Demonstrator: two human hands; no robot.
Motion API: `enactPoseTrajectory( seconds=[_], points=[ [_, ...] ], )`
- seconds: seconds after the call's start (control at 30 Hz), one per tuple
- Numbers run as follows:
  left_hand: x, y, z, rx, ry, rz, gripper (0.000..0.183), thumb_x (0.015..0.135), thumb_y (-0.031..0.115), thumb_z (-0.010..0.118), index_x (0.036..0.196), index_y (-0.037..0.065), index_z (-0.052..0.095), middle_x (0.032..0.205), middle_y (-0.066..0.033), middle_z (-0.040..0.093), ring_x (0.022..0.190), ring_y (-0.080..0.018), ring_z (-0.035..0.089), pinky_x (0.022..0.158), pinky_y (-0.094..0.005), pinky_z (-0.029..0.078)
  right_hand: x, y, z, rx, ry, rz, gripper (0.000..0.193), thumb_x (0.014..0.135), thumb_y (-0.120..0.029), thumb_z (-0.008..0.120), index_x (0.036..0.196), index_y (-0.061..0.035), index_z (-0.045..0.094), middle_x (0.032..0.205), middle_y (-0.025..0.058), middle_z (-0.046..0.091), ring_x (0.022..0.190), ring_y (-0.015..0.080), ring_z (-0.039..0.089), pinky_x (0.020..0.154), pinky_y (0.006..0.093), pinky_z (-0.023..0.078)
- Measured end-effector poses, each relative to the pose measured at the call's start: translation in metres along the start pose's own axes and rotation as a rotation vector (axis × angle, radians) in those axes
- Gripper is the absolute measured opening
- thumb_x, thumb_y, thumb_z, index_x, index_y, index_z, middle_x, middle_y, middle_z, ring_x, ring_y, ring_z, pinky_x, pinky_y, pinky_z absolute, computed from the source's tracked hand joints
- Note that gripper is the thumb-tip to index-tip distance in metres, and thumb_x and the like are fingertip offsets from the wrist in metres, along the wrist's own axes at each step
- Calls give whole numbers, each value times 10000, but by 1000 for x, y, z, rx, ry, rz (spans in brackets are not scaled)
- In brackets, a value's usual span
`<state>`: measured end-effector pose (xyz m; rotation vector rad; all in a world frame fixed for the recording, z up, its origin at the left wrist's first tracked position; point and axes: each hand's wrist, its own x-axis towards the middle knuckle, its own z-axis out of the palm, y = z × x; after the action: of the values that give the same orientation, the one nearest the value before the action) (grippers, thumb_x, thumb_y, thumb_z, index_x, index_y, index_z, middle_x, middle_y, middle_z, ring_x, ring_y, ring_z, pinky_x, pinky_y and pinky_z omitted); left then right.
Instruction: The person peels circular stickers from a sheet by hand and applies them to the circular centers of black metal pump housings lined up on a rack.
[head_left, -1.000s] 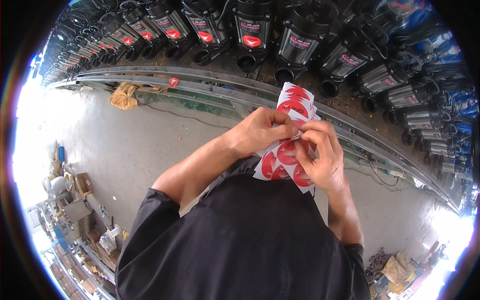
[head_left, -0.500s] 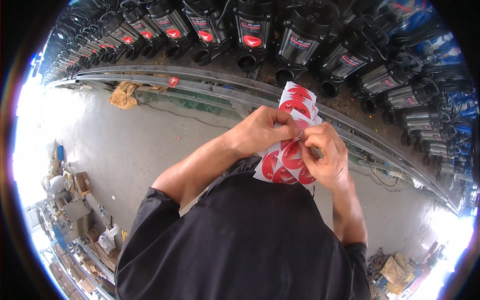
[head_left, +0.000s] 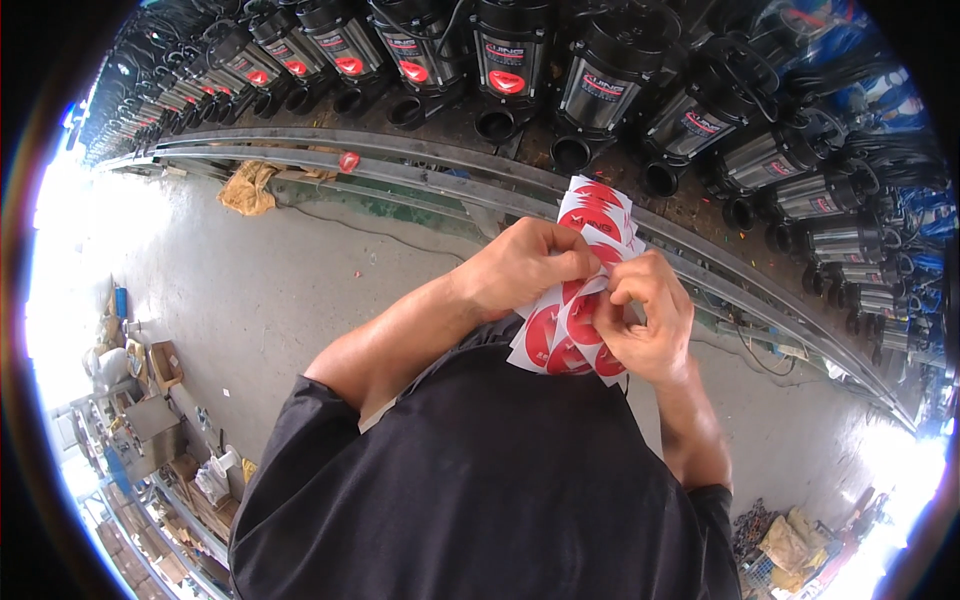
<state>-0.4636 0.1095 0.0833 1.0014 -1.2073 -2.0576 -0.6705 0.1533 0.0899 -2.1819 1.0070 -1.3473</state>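
Concrete floor point(head_left: 300, 270) takes up most of the mid scene, on both sides of the person. Desk point(head_left: 535, 148) runs across the far side, left to right, carrying a long row of black-and-silver pumps point(head_left: 512, 55) standing upright, with round outlets facing near. Pumps from the centre leftward show a red oval sticker low on the front. Two grey metal rails point(head_left: 430, 178) run along the near edge of the desk. Person wears a black shirt point(head_left: 480, 460), in the near centre.

Right hand point(head_left: 655, 318): fingers bent at a raised edge of the sheets; cannot tell whether they grip it. Left hand point(head_left: 520, 263): thumb and forefinger pinch the sheets from the left; the two sets of fingertips are just beside each other.

Sticker sheets point(head_left: 590, 217), white with red round stickers, sit between the hands in front of the chest, far end pointing toward the desk, near end fanned beside the shirt. Brown crumpled bag point(head_left: 246, 188) lies far left, below the rails. Cardboard box point(head_left: 166, 365) stands at left on the floor. Small red label point(head_left: 348, 161) is on a rail, left of centre.
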Motion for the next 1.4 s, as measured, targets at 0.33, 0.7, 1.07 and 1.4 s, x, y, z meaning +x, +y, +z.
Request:
enactPoseTrajectory(
  seconds=[0.33,0.7,1.07,1.4],
  points=[
    [3,-3,0,-108,39,-11,234,1003,169,676,997,-54,745,924,-26,720,835,-75,614,762,-256,523,-1,1,-5,-155,12,-134,461,576,158,738,990,-36,673,951,89,613,842,285,649,692,382,554],
    [-5,-8,-2,-251,-28,-78,217,1019,190,651,1014,-15,722,896,11,666,825,-50,580,720,-239,477,-4,6,1,-233,43,-78,416,620,107,768,989,-77,715,1109,97,614,879,268,643,702,376,557],
    [11,-18,-10,459,295,166,242,934,189,707,990,-45,730,835,-102,712,807,-135,636,750,-323,532,5,-14,-12,59,359,139,176,968,51,668,1136,0,654,1057,135,667,851,162,627,734,274,532],
    [16,-26,10,643,293,303,342,828,196,826,1078,-26,754,963,-159,742,897,-211,719,804,-375,561,2,-3,6,274,93,520,301,1008,-89,746,1268,24,646,1040,30,685,834,73,635,691,231,543]
  ],
)
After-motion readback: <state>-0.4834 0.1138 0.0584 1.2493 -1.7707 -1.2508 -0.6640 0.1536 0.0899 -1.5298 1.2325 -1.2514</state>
